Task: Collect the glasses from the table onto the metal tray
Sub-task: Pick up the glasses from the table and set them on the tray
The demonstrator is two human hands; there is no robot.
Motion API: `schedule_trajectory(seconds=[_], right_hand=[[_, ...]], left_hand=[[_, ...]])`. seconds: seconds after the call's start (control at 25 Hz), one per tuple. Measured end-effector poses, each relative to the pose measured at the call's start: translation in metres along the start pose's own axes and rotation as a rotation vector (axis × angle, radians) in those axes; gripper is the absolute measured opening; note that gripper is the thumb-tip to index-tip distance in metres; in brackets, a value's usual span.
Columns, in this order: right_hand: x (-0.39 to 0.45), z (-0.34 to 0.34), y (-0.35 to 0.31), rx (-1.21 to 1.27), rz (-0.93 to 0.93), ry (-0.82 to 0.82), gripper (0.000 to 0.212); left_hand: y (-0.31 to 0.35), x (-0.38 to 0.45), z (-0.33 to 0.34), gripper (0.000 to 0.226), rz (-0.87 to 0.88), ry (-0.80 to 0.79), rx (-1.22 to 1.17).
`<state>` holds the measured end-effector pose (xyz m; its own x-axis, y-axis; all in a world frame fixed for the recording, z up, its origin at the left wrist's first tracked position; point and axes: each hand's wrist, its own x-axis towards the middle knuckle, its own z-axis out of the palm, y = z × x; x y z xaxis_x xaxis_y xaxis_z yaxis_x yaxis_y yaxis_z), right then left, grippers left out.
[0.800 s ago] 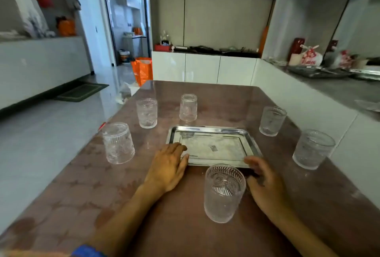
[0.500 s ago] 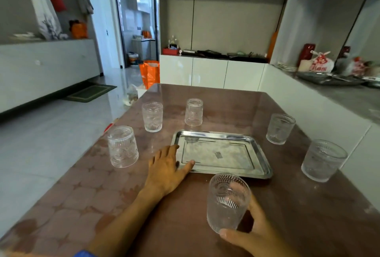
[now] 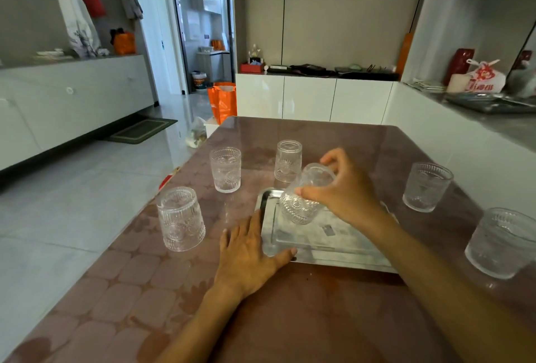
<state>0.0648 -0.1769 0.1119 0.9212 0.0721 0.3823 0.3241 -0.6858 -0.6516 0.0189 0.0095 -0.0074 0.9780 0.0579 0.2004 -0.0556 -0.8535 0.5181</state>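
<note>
While the right hand grips a tilted glass over the metal tray, left hand flat, open, touching tray's near-left corner; five glasses around tray

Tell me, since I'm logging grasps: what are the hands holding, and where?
Right hand grips a tilted glass around its side wall, above the tray. Left hand holds nothing.

Brown patterned table, metal tray, five glasses around

The right hand holds a tilted glass over the metal tray.
</note>
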Motion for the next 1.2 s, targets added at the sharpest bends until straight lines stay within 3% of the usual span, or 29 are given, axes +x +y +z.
schedule_trajectory(seconds=[0.28, 0.68, 0.76, 0.88, 0.96, 1.0, 1.08, 1.2], right_hand=[[0.046, 0.073, 0.011, -0.137, -0.023, -0.094, 0.051], [0.037, 0.077, 0.009, -0.148, -0.122, -0.159, 0.055], [0.011, 0.069, 0.014, -0.043, -0.157, -0.010, 0.052], [-0.054, 0.053, 0.025, 0.106, -0.206, 0.040, 0.032], [-0.088, 0.046, 0.035, 0.126, -0.210, -0.049, 0.024], [-0.100, 0.043, 0.035, 0.136, -0.188, -0.097, 0.023], [-0.112, 0.039, 0.031, 0.183, -0.107, -0.145, 0.027], [-0.116, 0.041, 0.015, 0.246, -0.059, -0.186, 0.029]], left_hand=[[-0.001, -0.001, 0.000, 0.116, -0.004, -0.043, 0.059], [0.005, -0.007, -0.008, 0.105, -0.022, -0.064, 0.002], [0.014, -0.014, -0.019, 0.086, 0.010, 0.051, -0.171], [0.008, -0.021, -0.063, 0.053, -0.025, 0.483, -0.510], [-0.013, -0.017, -0.094, 0.063, -0.017, 0.710, -0.351], [-0.026, -0.014, -0.103, 0.076, -0.068, 0.722, -0.230], [-0.050, -0.009, -0.108, 0.099, -0.272, 0.557, -0.282], [-0.075, -0.008, -0.093, 0.088, -0.372, 0.349, -0.578]])
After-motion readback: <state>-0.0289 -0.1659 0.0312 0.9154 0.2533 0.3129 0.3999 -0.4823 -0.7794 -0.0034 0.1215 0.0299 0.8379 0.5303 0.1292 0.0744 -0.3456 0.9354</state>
